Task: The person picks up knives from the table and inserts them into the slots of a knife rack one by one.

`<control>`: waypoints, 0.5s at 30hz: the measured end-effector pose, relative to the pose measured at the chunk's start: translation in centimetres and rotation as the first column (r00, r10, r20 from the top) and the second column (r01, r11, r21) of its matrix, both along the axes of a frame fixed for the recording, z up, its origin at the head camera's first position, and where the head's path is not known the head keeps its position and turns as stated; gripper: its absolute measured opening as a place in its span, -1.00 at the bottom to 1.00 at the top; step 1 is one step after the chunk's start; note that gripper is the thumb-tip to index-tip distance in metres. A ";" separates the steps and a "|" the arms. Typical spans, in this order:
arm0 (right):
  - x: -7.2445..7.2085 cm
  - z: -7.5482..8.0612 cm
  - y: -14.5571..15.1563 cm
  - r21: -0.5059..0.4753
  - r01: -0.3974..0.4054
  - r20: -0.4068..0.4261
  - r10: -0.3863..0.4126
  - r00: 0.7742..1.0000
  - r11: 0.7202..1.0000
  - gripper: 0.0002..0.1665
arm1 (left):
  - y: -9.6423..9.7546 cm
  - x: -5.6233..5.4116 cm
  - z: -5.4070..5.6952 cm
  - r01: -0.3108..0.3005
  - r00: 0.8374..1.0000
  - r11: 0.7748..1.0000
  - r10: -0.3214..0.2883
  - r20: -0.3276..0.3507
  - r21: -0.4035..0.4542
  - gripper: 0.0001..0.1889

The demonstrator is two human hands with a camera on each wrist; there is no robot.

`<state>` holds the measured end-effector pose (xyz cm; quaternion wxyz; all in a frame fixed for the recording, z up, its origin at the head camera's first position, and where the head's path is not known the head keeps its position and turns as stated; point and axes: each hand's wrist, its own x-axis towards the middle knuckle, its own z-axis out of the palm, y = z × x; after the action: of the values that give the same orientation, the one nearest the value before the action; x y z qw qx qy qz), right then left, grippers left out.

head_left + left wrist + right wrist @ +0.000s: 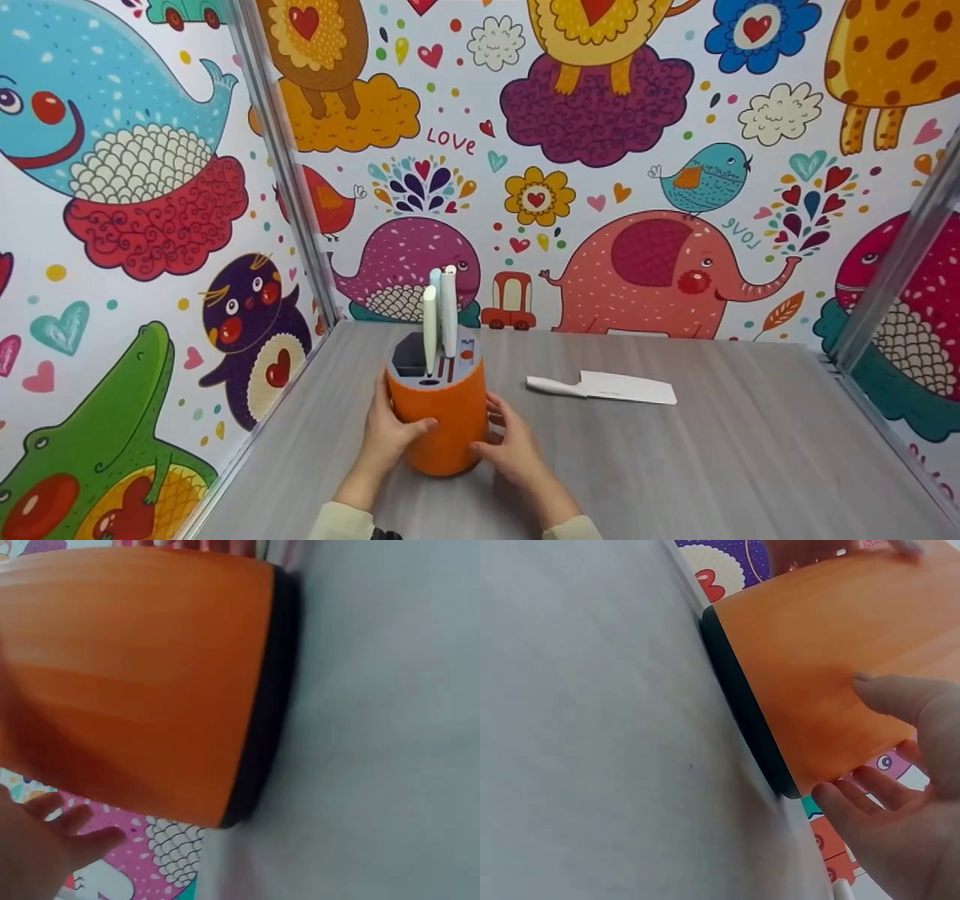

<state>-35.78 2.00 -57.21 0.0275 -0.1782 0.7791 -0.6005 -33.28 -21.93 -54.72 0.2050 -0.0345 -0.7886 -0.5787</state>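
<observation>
An orange knife block (442, 427) with a grey slotted top and a dark base (746, 705) stands upright. Several pale knife handles (448, 307), one of them light blue, stick up from it. My left hand (390, 431) grips its left side, thumb across the front. From the right, my right hand (514, 442) holds it with the thumb on the front and the fingers round the side. The right wrist view shows that thumb (889, 694) against the orange wall. A white cleaver (626, 387) lies flat to the right of the block, its handle pointing left.
The grey wood-grain table (720, 465) runs back to a wall (637, 187) printed with cartoon animals. A second printed panel (112, 247) stands along the left side. Metal corner posts (289, 165) rise where the panels meet.
</observation>
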 end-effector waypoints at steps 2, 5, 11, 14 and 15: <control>0.0 0.0 -0.1 0.039 0.006 -0.037 -0.004 0.999 0.999 -0.01 | 0.2 -0.1 -0.2 0.021 1.000 0.999 -0.021 0.005 0.027 0.25; -0.3 0.1 0.3 0.140 0.018 -0.126 0.000 0.992 0.990 -0.03 | 0.5 -0.2 -0.4 0.015 1.000 0.999 -0.015 0.015 0.051 0.24; -1.6 -0.2 3.0 0.337 0.152 -0.337 -0.031 0.941 0.929 -0.02 | 0.9 -0.3 -0.5 0.012 0.999 0.999 -0.013 0.035 0.051 0.25; -2.6 -0.3 4.4 0.362 0.250 -0.394 -0.096 0.914 0.898 -0.04 | 0.8 0.0 -0.6 0.014 0.998 0.998 -0.018 0.054 0.058 0.25; -2.9 -0.3 4.7 0.371 0.268 -0.386 -0.115 0.915 0.889 -0.05 | 0.7 0.1 -0.5 0.011 0.998 0.998 -0.014 0.056 0.060 0.24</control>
<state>-38.67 6.71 -57.56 -0.1359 -0.1942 0.8948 -0.3784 -33.22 -21.19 -55.27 0.1801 -0.0168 -0.7761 -0.6041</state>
